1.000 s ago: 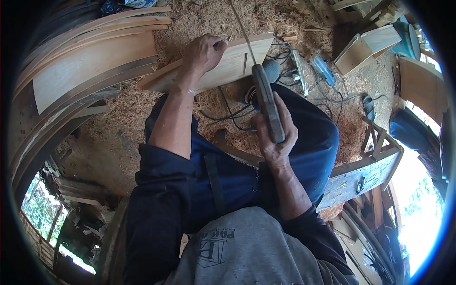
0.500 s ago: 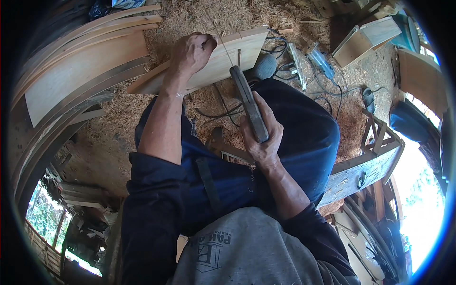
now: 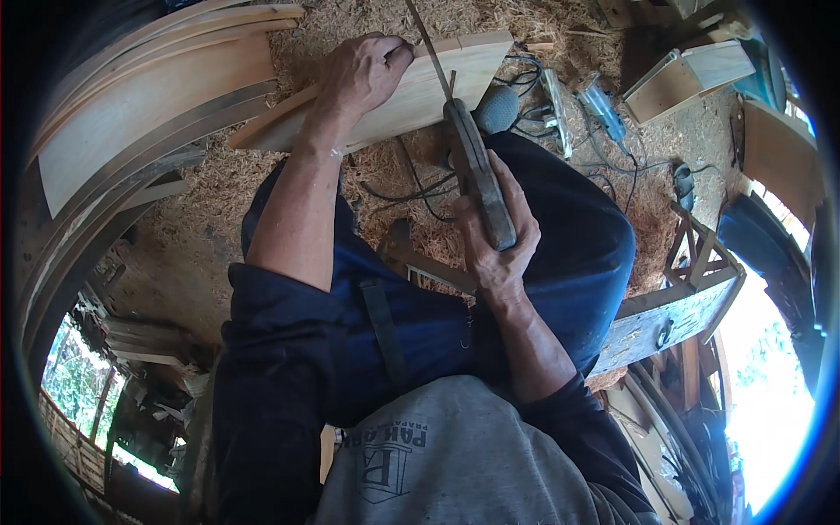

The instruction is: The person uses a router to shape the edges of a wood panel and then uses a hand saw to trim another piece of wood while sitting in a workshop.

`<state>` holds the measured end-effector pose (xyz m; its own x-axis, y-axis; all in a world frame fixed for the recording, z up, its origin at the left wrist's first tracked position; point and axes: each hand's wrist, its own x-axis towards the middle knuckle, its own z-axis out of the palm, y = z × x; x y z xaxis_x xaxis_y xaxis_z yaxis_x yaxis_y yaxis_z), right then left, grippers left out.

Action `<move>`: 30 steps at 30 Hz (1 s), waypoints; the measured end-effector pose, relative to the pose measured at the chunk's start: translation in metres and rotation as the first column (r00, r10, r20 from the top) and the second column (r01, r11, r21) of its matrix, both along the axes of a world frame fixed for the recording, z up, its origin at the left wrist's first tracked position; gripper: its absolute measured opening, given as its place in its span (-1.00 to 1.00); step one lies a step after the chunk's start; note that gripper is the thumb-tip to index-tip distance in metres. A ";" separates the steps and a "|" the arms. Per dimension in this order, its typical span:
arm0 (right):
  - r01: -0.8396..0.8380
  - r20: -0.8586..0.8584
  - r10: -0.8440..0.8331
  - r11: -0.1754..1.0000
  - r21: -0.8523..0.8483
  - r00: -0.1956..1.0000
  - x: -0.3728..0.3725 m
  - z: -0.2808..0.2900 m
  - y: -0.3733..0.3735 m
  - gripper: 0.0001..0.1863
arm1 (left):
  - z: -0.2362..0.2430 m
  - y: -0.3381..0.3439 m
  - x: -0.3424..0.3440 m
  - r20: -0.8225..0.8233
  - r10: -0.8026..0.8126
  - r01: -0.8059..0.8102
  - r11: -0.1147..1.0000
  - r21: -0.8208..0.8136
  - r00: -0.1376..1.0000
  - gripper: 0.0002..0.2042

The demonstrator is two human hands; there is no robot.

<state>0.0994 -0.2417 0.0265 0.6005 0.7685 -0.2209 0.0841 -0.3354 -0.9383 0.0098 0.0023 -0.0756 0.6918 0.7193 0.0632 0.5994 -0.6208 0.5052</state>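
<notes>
Sits with knees spread in dark blue trousers [image 3: 564,236], with a grey shirt [image 3: 464,446] nearest, at the lower edge of the frame. Holds a saw [image 3: 479,171] in the right hand [image 3: 525,227], just right of centre, with fingers clamped around the thick handle. Points it away from the body, probably to let the forearm push and pull in line with the blade. Rests the left hand [image 3: 366,74], upper middle, at the upper edge of a pale board [image 3: 420,96], with fingers curled in; cannot tell whether clamped on the wood, with the fingertips hidden. Seems set there to steady the board close beside the blade. Has that board slanting across the upper middle, likely for easy reach of both arms, with a grey-covered foot [image 3: 497,111] just by its lower edge, perhaps as a stop. Farther off, at upper right, shows a blue power tool [image 3: 602,112] lying on shavings [image 3: 647,232], then a wooden box [image 3: 696,83], well apart from the saw, presumably to leave elbow room. Also shows long planks [image 3: 166,109] stacked at upper left. Compared with half a second ago, has the saw handle farther up and right in the frame, and the left hand and board higher too.
</notes>
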 end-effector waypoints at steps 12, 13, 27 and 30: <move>-0.031 0.068 0.033 0.999 -0.023 0.997 -0.004 -0.002 0.000 -0.38 | 0.003 -0.003 0.003 -0.107 0.072 -0.079 0.995 -0.062 0.992 -0.69; -0.034 0.069 0.035 0.999 -0.023 0.997 -0.004 -0.002 0.000 -0.38 | 0.004 -0.002 0.003 -0.128 0.075 -0.085 0.994 -0.071 0.989 -0.68; -0.052 -0.048 0.048 0.995 -0.085 0.998 0.001 0.012 0.022 -0.40 | -0.003 -0.001 0.003 -0.095 0.036 -0.036 0.999 -0.003 0.995 -0.73; -0.076 0.037 0.078 0.996 -0.044 0.996 -0.002 0.010 0.010 -0.41 | -0.001 0.002 0.001 -0.110 0.027 -0.029 0.999 -0.017 0.994 -0.74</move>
<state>0.0974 -0.2317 0.0369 0.5486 0.8032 -0.2322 0.1472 -0.3661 -0.9188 0.0110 0.0044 -0.0769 0.6737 0.7386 -0.0255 0.6687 -0.5945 0.4466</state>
